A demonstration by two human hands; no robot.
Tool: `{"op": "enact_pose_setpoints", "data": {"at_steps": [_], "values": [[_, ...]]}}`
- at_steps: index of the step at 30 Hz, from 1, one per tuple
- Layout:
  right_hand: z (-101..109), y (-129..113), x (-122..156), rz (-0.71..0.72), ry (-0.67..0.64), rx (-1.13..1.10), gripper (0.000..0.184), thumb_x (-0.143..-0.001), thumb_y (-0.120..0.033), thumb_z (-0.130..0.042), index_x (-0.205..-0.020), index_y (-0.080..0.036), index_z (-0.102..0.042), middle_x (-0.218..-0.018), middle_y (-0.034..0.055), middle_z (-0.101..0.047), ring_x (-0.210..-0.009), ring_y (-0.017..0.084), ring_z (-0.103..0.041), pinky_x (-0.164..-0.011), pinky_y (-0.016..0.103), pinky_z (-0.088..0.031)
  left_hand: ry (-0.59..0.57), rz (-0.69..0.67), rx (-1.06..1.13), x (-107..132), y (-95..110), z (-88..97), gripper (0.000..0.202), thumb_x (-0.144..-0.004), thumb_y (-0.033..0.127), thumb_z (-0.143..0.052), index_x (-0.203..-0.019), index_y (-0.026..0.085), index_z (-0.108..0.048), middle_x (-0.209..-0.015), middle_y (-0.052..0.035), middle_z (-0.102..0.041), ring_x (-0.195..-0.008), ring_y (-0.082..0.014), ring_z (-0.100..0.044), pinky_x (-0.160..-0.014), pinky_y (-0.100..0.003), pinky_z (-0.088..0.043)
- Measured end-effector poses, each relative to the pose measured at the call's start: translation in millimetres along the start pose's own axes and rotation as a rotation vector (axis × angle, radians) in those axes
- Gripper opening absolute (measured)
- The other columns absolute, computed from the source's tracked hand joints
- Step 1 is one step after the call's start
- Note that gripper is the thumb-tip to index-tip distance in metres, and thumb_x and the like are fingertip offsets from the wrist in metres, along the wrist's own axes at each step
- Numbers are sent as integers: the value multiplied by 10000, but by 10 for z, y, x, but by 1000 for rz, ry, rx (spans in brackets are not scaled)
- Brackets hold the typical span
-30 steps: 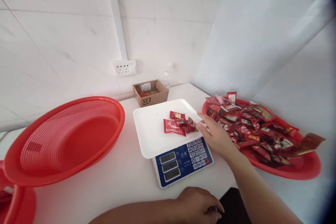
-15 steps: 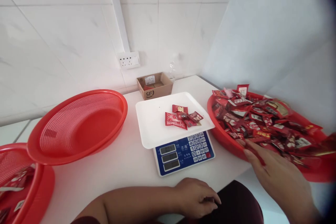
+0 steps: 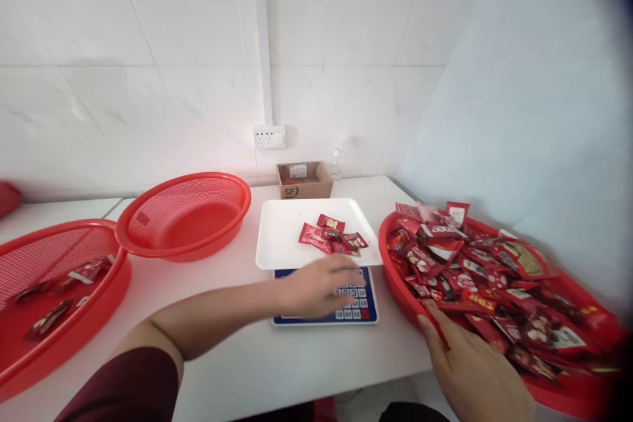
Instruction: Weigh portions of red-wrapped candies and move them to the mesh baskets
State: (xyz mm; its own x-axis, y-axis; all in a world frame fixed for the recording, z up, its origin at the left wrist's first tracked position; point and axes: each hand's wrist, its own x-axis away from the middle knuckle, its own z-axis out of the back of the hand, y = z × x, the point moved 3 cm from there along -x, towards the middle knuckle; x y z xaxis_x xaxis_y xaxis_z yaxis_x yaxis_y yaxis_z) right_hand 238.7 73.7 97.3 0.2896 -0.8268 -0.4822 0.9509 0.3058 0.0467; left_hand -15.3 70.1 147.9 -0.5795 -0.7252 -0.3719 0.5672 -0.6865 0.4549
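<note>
My left hand (image 3: pixel 321 287) hovers above the keypad of a blue and white digital scale (image 3: pixel 353 314), fingers stretched out and holding nothing. It hides the scale's display. On the scale's white tray (image 3: pixel 279 234) lies a small cluster of red wrapped snack packets (image 3: pixel 332 235). At the right, my right hand (image 3: pixel 475 366) grips the near rim of a red plastic basket (image 3: pixel 390 270), with the thumb outside and the fingers over the edge. A heap of red packets (image 3: pixel 459 280) fills that basket.
Left of the scale stands a red mesh basket (image 3: pixel 232 234). Nearer on the left, another red basket (image 3: pixel 116 283) holds several packets (image 3: pixel 89 270). Behind the scale are a small cardboard box (image 3: pixel 306 191) and a clear bottle (image 3: pixel 337 163) by the tiled wall.
My left hand has risen from my lap to over the scale's keypad, with fingers stretched out. My right hand stays on the basket's rim. The view has shifted.
</note>
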Motion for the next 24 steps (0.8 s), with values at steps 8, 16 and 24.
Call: {"op": "enact_pose_setpoints", "data": {"at_steps": [8, 16, 24], "values": [[-66, 14, 25, 70, 78, -10, 525, -956, -422, -246, -1127, -124, -643, -927, 90, -732, -775, 221, -675, -688, 355, -482, -357, 319, -304, -455, -899, 295, 911, -745, 691, -583, -1458, 232, -250, -1526, -150, -253, -1407, -369, -173, -1104, -577, -158], [-156, 43, 48, 61, 102, -44, 532, -950, -432, -252, -1150, -111, -625, -905, 102, -728, -745, 224, -662, -689, 376, -467, -226, 447, -333, -401, -1005, 351, 814, -715, 620, -663, -1376, 254, -361, -1224, -100, -590, -1070, -308, -581, -868, -372, -455], [-104, 33, 52, 57, 64, -78, 430, -900, -374, -356, -1140, -154, -637, -936, 120, -719, -769, 225, -655, -729, 357, -483, -22, 675, -371, -154, -991, 850, 637, -809, 532, -605, -1344, 268, -382, -1198, -67, -621, -1063, -267, -598, -840, -320, -462]]}}
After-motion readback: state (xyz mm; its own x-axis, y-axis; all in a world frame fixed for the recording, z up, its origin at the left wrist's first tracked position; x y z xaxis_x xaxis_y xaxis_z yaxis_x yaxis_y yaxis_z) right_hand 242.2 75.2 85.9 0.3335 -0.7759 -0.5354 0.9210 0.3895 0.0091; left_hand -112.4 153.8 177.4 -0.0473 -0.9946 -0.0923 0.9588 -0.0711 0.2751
